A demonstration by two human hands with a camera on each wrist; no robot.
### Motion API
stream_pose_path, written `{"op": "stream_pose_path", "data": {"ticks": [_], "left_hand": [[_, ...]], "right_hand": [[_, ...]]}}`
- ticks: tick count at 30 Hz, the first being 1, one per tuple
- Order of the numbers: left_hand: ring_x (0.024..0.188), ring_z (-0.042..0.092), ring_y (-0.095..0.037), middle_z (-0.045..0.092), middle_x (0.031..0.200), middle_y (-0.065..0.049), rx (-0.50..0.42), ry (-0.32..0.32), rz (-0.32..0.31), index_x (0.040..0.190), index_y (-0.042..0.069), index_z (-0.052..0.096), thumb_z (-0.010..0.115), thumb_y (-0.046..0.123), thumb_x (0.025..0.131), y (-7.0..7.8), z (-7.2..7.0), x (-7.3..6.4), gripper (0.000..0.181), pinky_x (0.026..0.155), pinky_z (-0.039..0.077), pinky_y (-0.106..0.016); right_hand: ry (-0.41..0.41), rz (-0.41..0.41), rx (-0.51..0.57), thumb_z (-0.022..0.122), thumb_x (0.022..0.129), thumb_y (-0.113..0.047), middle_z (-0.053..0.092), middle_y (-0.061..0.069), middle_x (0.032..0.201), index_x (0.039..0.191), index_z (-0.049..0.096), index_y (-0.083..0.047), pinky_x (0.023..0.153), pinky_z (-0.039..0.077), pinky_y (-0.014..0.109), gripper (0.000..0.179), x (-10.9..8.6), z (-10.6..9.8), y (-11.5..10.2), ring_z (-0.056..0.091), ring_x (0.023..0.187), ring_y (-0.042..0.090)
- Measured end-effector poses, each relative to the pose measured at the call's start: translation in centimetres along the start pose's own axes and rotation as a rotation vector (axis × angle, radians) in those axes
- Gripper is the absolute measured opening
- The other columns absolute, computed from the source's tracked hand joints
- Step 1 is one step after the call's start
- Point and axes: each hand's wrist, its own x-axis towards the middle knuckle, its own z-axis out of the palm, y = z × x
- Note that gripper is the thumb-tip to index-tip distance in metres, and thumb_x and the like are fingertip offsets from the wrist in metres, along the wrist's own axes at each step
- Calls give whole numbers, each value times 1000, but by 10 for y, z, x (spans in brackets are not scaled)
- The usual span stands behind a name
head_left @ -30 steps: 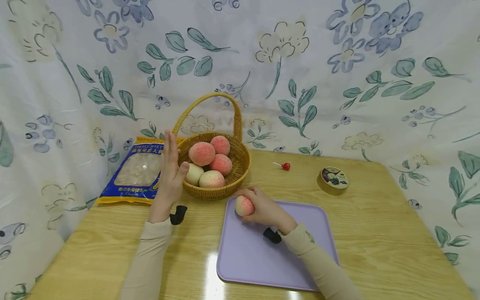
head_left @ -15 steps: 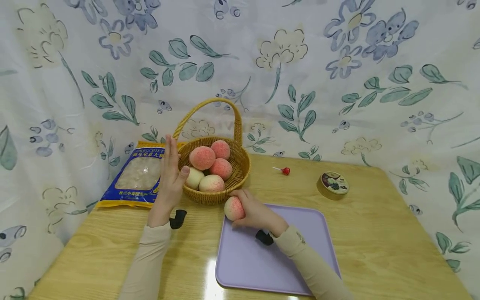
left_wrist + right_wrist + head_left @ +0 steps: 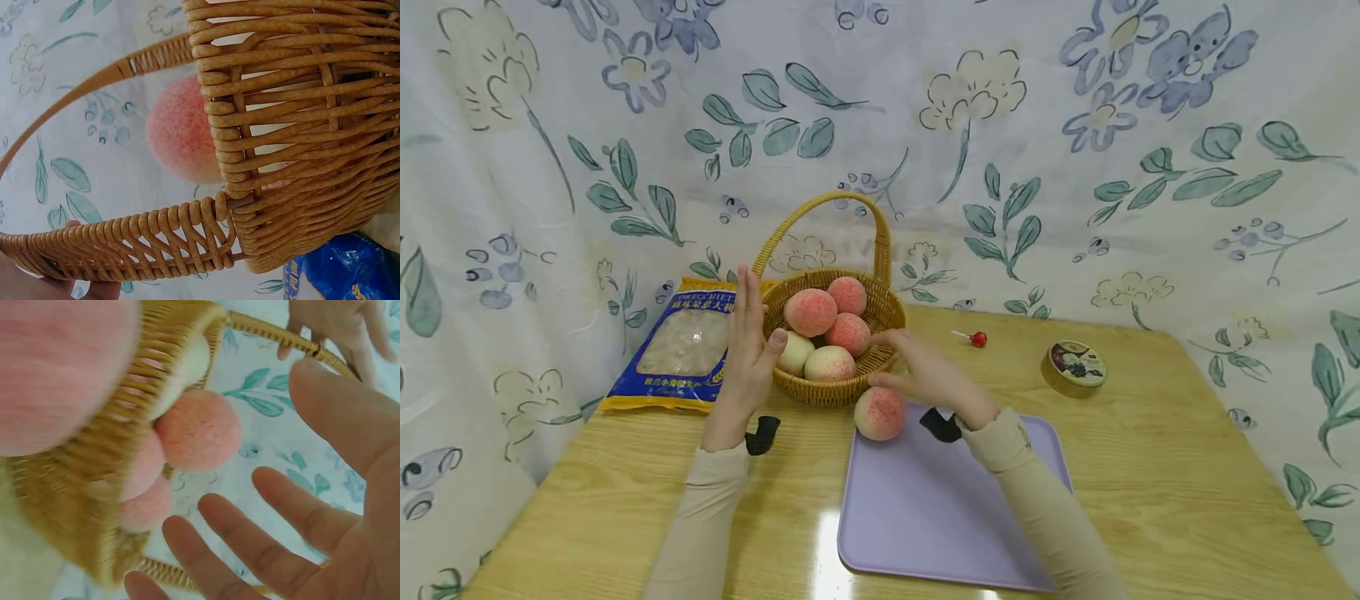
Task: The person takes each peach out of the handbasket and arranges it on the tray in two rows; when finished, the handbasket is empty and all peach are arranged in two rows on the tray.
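A pink-and-cream toy peach [image 3: 881, 413] sits at the far left corner of the lilac tray [image 3: 940, 517], close to the basket. Just above and to the right of it is my right hand [image 3: 936, 379], fingers spread, holding nothing. The right wrist view shows this right hand [image 3: 300, 544] open beside the basket. More peaches [image 3: 830, 364], several in all, lie in the wicker basket [image 3: 827, 393]. My left hand [image 3: 747, 367] stands upright at the basket's left side with straight fingers and thumb apart. In the left wrist view it is at the basket handle [image 3: 125, 240], mostly cut off.
A blue and yellow pasta bag [image 3: 681, 346] lies left of the basket, partly behind my left hand. A red lollipop [image 3: 977, 339] lies beyond the tray. A round tin [image 3: 1074, 368] stands farther right. Behind the table hangs a floral curtain [image 3: 1030, 100].
My right hand has shifted the peach left towards the tray's corner and let go. That hand is now raised towards the basket's rim. My left hand stays in place.
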Motion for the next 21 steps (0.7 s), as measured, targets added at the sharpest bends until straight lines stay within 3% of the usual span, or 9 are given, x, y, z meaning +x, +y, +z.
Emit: {"op": "stream_pose_path", "data": {"ticks": [5, 8, 12, 18, 21], "left_hand": [[152, 0, -31, -7, 164, -16, 2, -8, -4, 157, 31, -2, 28, 63, 98, -1, -1, 3, 73, 114, 5, -66], [151, -1, -29, -10, 164, -14, -14, -11, -14, 157, 28, -2, 29, 61, 99, -2, -1, 2, 74, 113, 17, -65], [151, 0, -28, -9, 164, -14, -26, -1, -24, 157, 27, -1, 31, 58, 100, -2, 0, -1, 73, 110, 23, -65], [151, 1, -29, -6, 163, -20, -3, 13, -13, 158, 27, 0, 32, 55, 101, -1, 3, -2, 71, 113, 9, -65], [151, 3, -28, -6, 162, -22, 3, 12, 0, 158, 27, 0, 32, 54, 102, 0, 3, 1, 70, 112, 17, -64]], "right_hand": [[12, -62, -60, 68, 92, -30, 51, 12, 138, 135, 51, -7, 105, 43, 41, 52, 52, -5, -15, 50, 127, 28], [37, -86, -120, 67, 92, -33, 45, 14, 142, 139, 49, -10, 110, 38, 43, 55, 85, 1, -25, 46, 131, 29], [27, -47, -150, 64, 95, -32, 41, 13, 149, 146, 43, -15, 111, 38, 41, 58, 122, 15, -33, 40, 137, 28], [-74, 66, -180, 66, 92, -31, 48, 10, 141, 146, 44, -18, 103, 43, 35, 59, 151, 36, -32, 47, 127, 22], [-51, 67, -154, 73, 87, -32, 48, 10, 139, 144, 45, -19, 100, 44, 35, 64, 155, 40, -28, 48, 122, 21]]}}
